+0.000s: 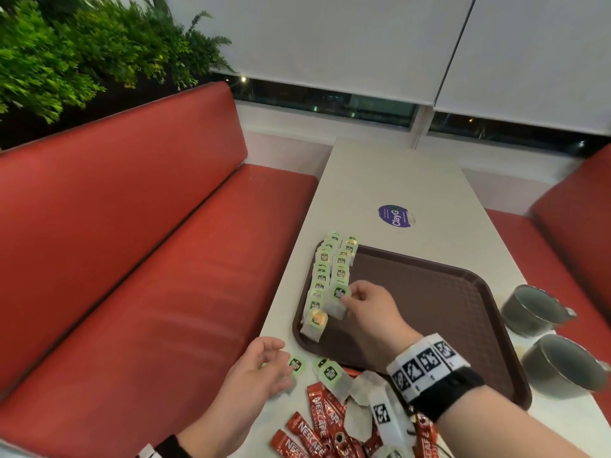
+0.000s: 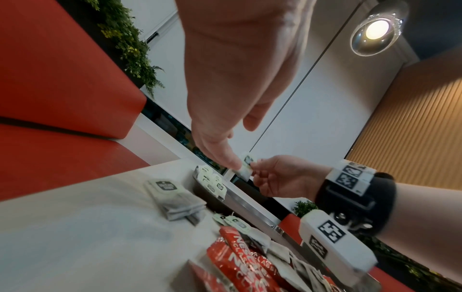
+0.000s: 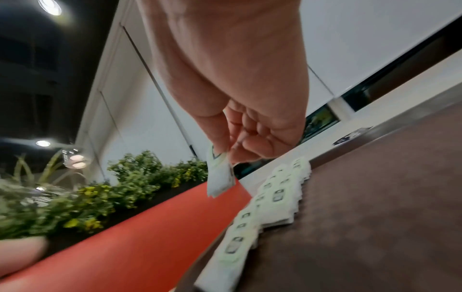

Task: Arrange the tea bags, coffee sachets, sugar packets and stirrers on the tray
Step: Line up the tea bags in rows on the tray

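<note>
The right hand [image 1: 370,312] has its grip pinched on one tea bag [image 1: 338,302], held just above the brown tray [image 1: 429,292] beside two rows of tea bags [image 1: 325,279] along the tray's left edge. The left hand [image 1: 261,368] hangs relaxed, grip loose and holding nothing, near the tray's front-left corner, over the white tabletop [image 1: 396,180]. Loose tea bags [image 1: 330,375] and Nescafé sachets [image 1: 317,414] lie in front of the tray. Two grey cups [image 1: 535,309] stand to the tray's right. Red booth seats [image 1: 132,242] flank the tabletop; foliage [image 1: 66,54] and window blinds [image 1: 330,38] lie beyond.

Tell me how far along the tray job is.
Done: two rows of tea bags lie along the left edge of the tray. In hand: the right hand pinches one more tea bag over the second row; the left hand reaches for a loose tea bag. Left: loose tea bags and every coffee sachet on the table. No sugar or stirrers visible.
</note>
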`<action>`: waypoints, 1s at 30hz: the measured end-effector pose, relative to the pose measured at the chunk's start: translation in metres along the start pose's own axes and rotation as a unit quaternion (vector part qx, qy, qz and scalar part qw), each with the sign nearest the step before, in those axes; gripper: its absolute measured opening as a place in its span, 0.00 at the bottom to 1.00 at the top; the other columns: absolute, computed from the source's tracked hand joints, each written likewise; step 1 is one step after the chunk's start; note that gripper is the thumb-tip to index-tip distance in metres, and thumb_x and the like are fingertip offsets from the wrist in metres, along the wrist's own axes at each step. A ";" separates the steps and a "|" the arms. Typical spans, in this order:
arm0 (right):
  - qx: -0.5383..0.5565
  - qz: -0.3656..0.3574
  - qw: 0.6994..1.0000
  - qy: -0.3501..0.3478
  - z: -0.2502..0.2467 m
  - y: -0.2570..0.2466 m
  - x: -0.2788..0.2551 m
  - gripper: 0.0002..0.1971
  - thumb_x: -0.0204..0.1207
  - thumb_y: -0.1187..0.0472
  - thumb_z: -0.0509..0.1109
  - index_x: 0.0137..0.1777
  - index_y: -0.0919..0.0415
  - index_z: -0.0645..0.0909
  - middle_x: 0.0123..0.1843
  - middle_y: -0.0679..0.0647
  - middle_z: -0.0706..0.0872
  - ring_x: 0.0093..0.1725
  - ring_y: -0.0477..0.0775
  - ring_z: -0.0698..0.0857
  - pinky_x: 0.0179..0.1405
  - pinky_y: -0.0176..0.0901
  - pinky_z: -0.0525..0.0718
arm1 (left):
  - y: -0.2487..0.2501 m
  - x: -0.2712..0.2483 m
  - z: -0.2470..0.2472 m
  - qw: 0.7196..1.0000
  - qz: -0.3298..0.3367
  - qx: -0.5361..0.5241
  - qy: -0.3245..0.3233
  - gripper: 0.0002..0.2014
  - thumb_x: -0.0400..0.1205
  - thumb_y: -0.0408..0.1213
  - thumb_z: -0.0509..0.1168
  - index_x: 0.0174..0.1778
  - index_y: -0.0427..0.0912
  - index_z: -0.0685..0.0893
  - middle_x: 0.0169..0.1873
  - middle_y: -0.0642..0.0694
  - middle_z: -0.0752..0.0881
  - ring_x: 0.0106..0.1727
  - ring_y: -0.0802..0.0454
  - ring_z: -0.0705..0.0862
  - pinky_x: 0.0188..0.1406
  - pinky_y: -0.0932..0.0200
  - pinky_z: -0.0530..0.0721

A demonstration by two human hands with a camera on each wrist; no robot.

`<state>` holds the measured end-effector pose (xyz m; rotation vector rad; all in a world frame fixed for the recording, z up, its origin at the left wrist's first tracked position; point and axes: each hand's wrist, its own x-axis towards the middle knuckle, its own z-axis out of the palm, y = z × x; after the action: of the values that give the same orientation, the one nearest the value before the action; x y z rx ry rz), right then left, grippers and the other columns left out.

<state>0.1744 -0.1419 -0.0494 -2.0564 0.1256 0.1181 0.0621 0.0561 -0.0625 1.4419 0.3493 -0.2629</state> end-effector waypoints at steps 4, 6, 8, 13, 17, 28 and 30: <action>-0.090 0.064 0.994 -0.016 -0.003 0.012 0.040 0.05 0.76 0.66 0.69 0.42 0.68 0.81 0.34 0.57 0.83 0.35 0.55 0.81 0.40 0.48 0.82 | -0.009 -0.001 -0.010 1.000 -0.009 -0.001 0.020 0.03 0.81 0.28 0.66 0.50 0.37 0.82 0.42 0.40 0.81 0.38 0.48 0.85 0.45 0.51 0.86; -0.130 0.095 0.986 -0.037 0.002 0.014 0.051 0.03 0.75 0.67 0.69 0.40 0.64 0.80 0.33 0.56 0.81 0.33 0.54 0.79 0.38 0.45 0.79 | -0.012 -0.002 -0.015 1.000 -0.011 -0.007 0.023 0.03 0.81 0.27 0.65 0.48 0.34 0.82 0.42 0.38 0.82 0.37 0.50 0.86 0.42 0.54 0.86; -0.150 0.120 0.980 -0.057 0.006 0.014 0.056 0.06 0.76 0.66 0.69 0.38 0.60 0.78 0.31 0.53 0.79 0.29 0.50 0.77 0.32 0.39 0.77 | -0.014 -0.002 -0.020 1.000 -0.010 -0.009 0.025 0.02 0.81 0.26 0.65 0.47 0.34 0.82 0.42 0.37 0.82 0.36 0.51 0.86 0.40 0.56 0.87; -0.165 0.172 0.967 -0.092 0.013 0.007 0.059 0.03 0.78 0.67 0.67 0.46 0.59 0.76 0.35 0.54 0.81 0.33 0.50 0.81 0.30 0.35 0.78 | -0.014 -0.002 -0.032 0.999 -0.005 -0.020 0.035 0.02 0.80 0.25 0.65 0.46 0.33 0.82 0.41 0.36 0.83 0.38 0.49 0.84 0.35 0.60 0.85; -0.172 0.198 0.962 -0.081 0.021 0.005 0.060 0.07 0.76 0.71 0.69 0.51 0.64 0.78 0.43 0.61 0.85 0.44 0.59 0.85 0.48 0.48 0.86 | -0.016 -0.001 -0.039 0.999 -0.005 -0.020 0.035 0.03 0.82 0.25 0.63 0.47 0.33 0.81 0.41 0.36 0.82 0.40 0.48 0.83 0.36 0.60 0.84; -0.270 0.099 0.950 -0.119 0.016 -0.015 0.019 0.10 0.79 0.56 0.67 0.40 0.61 0.81 0.42 0.56 0.86 0.40 0.54 0.83 0.43 0.44 0.82 | -0.015 0.004 -0.041 0.999 0.000 -0.018 0.033 0.03 0.82 0.25 0.63 0.47 0.33 0.82 0.42 0.36 0.83 0.40 0.49 0.84 0.35 0.62 0.85; -0.262 0.128 0.943 -0.157 0.023 -0.011 0.009 0.13 0.78 0.54 0.68 0.47 0.67 0.84 0.41 0.58 0.87 0.37 0.54 0.83 0.39 0.43 0.82 | -0.014 0.005 -0.039 0.999 0.001 -0.018 0.029 0.03 0.82 0.25 0.63 0.47 0.33 0.82 0.41 0.36 0.83 0.40 0.49 0.84 0.35 0.63 0.85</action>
<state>0.1843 -0.1164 -0.0520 -2.5079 0.1771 0.7046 0.0586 0.0932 -0.0805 1.4167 0.3984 -0.2134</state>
